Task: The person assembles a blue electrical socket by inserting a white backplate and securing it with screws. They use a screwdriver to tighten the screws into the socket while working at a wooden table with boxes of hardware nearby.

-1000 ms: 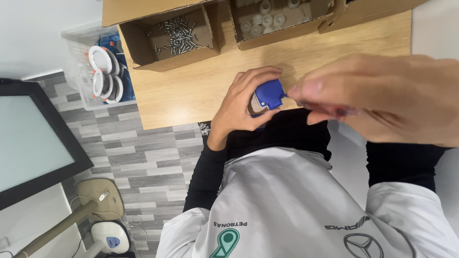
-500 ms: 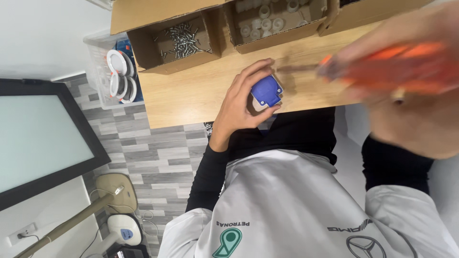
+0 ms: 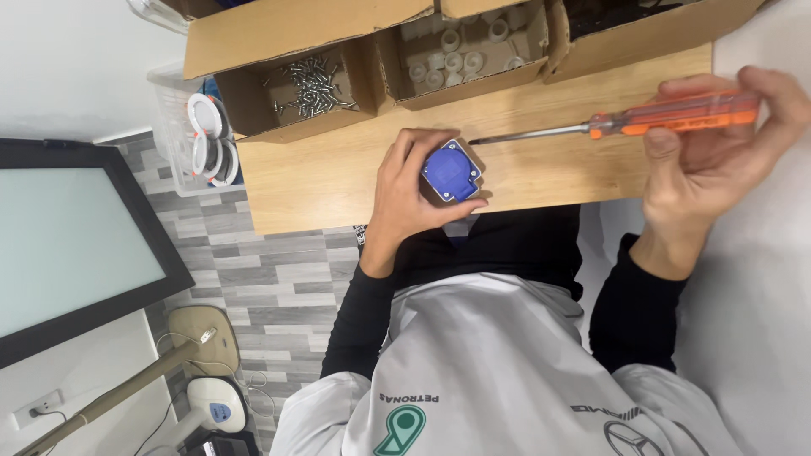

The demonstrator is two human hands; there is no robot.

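Left hand (image 3: 405, 198) clasping blue socket (image 3: 452, 172) — right hand (image 3: 718, 160) gripping orange screwdriver (image 3: 625, 122) (brown cardboard boxes (image 3: 287, 93) behind)

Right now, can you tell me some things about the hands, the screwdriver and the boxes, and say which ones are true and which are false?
1. The left hand holds a blue socket. True.
2. The right hand holds a hammer. False: it holds a screwdriver with an orange handle.
3. The screwdriver's tip is close to the socket's edge. True.
4. The box of screws is full of red balls. False: it holds small metal screws.
5. The wooden table is painted green. False: it is light brown wood.
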